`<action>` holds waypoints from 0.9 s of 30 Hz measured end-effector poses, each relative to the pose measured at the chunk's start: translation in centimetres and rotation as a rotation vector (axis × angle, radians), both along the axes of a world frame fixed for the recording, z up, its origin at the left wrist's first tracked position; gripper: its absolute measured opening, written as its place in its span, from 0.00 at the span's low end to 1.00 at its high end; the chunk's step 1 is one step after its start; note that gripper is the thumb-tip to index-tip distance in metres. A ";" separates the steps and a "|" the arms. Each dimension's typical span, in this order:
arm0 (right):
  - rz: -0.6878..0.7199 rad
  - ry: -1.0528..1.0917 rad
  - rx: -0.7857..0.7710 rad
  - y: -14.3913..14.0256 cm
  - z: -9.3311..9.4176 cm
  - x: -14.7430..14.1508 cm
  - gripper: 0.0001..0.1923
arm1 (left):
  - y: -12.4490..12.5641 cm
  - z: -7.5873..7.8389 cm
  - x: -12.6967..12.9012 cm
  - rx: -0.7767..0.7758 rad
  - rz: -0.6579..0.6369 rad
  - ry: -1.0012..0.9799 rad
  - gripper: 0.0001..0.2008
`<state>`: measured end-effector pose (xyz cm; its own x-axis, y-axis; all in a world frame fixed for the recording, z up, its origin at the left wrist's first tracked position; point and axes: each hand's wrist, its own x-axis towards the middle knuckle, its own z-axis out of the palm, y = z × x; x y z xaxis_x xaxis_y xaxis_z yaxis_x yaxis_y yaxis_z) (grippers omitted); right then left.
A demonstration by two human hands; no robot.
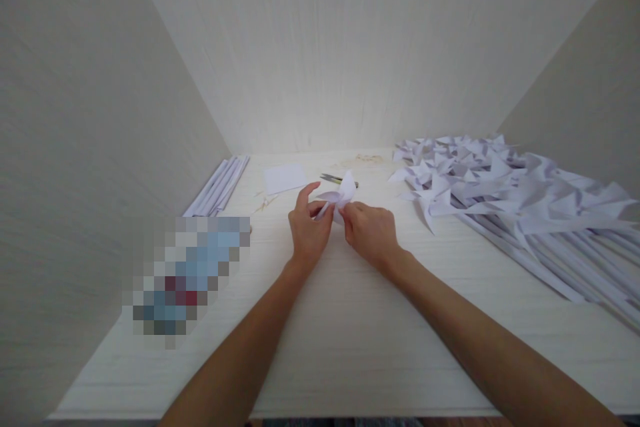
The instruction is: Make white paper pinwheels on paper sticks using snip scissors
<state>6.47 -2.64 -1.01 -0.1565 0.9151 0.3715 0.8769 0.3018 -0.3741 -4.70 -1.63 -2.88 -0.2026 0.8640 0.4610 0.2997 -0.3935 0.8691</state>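
A white paper pinwheel (pixel 344 191) with curved blades is held between my two hands over the middle of the table. My left hand (pixel 309 227) pinches its lower left side between thumb and fingers, with the index finger raised. On the right side, my right hand (pixel 371 230) has its fingers curled closed against the pinwheel near its centre. The fingers hide part of the paper. Just behind the pinwheel lies a pair of scissors (pixel 331 179), partly covered by a blade.
Finished-looking paper pinwheels (pixel 480 177) on paper sticks are piled at the right. Rolled paper sticks (pixel 220 185) lie at the left, near a flat white sheet (pixel 285 178). A blurred-out item (pixel 195 273) is at the left front. Walls enclose the white table (pixel 320 360).
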 end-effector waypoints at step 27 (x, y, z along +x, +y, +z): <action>0.166 0.902 -0.268 1.7 -2.9 0.7 0.15 | 0.3 0.1 -0.1 -0.031 -0.060 -0.184 0.24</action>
<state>7.18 -0.93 -3.90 -0.0487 0.9793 0.1967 0.1780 0.2023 -0.9630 -4.76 -1.32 -2.81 -0.2287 0.8904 0.3936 0.1115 -0.3777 0.9192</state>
